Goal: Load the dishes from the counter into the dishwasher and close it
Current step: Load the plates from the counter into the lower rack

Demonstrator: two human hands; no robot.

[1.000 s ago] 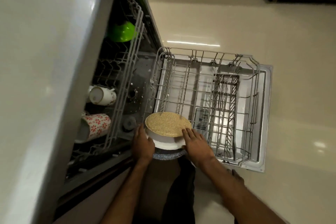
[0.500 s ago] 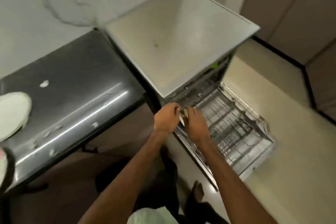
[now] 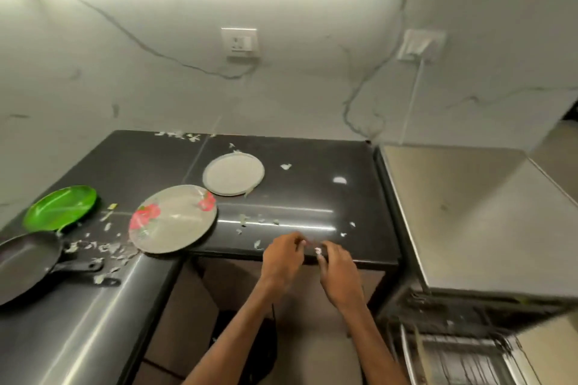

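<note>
On the black counter [image 3: 312,197] lie a small white plate [image 3: 233,173], a larger grey plate with red flowers [image 3: 173,219] overhanging the front edge, a green plate [image 3: 61,206] and a black frying pan [image 3: 26,262]. My left hand [image 3: 283,256] and my right hand [image 3: 337,269] hover close together at the counter's front edge, to the right of the flowered plate. Their fingers are loosely curled and neither holds a dish. A small white scrap shows by my right fingertips. The dishwasher [image 3: 478,219] stands on the right, its lower rack [image 3: 463,359] pulled out.
Pale food scraps are strewn over the counter, thickest between the pan and the flowered plate. A wall socket [image 3: 239,42] and a plugged-in cable [image 3: 413,97] are on the marble backsplash. Cabinets hang overhead.
The view has swung from the dishwasher rack up to the counter. My hands have left the bowl in the rack and now hover empty at the counter's edge.
</note>
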